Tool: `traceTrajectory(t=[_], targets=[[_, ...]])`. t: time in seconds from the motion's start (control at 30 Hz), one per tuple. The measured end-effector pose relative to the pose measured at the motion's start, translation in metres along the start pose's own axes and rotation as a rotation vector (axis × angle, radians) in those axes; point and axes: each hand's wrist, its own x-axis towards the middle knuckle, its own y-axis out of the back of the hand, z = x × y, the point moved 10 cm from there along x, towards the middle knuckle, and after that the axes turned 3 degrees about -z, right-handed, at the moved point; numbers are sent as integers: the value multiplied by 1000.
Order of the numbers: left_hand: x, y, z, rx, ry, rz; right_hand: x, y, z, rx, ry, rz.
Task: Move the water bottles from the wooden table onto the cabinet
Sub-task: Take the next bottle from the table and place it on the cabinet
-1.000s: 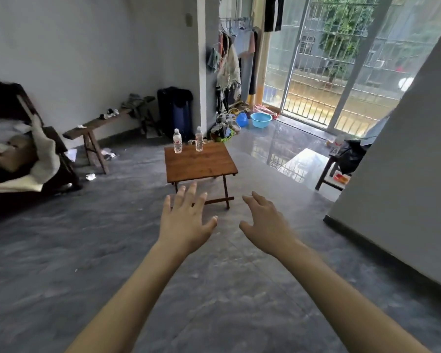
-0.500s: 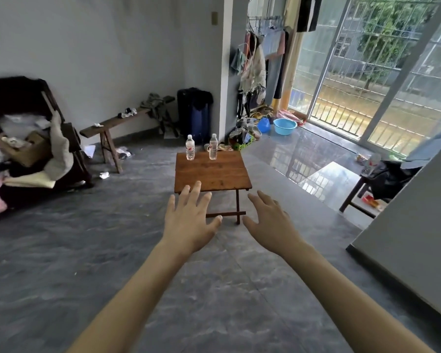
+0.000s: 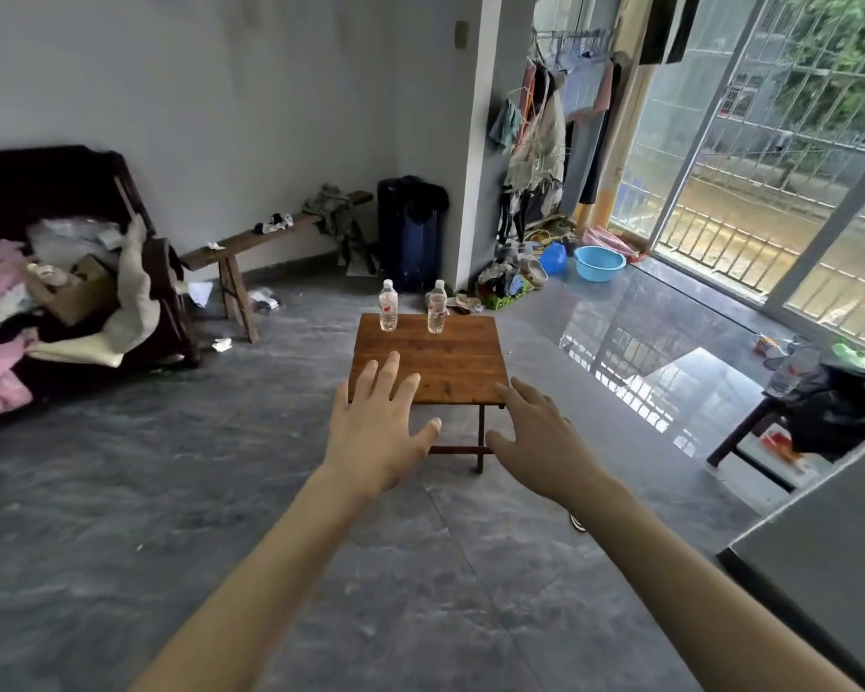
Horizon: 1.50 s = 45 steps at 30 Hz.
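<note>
1. Room: grey tiled floor, barred glass doors; a small wooden surface (image 3: 428,359) stands mid-floor.
2. Two bottles (image 3: 388,306) (image 3: 436,308) stand upright near the surface's far edge, side by side, apart.
3. Left hand (image 3: 378,422) and right hand (image 3: 540,432): both released, fingers spread, holding nothing, short of the bottles.
4. Risk: a hasty reach could topple the light bottles off the far edge.
5. Labels: red-and-white, writing unreadable.
6. Cabinet: cannot be identified.

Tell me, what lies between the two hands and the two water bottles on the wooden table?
Only bare tabletop. In the head view, the left hand and right hand reach toward the wooden table, and both water bottles stand at its far edge.
</note>
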Motion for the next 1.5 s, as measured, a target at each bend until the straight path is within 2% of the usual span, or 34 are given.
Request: traceTrajectory(t=[0.2, 0.67, 1.07, 1.5], targets=[[75, -8, -21, 2, 19, -24, 80, -5, 0, -9, 19, -53], [300, 13, -85, -6, 2, -42, 300, 15, -2, 29, -24, -63], [456, -25, -85, -8, -20, -111, 453, 12, 61, 39, -78, -114], [663, -36, -82, -6, 113, -141, 693, 46, 145, 95, -35, -156]])
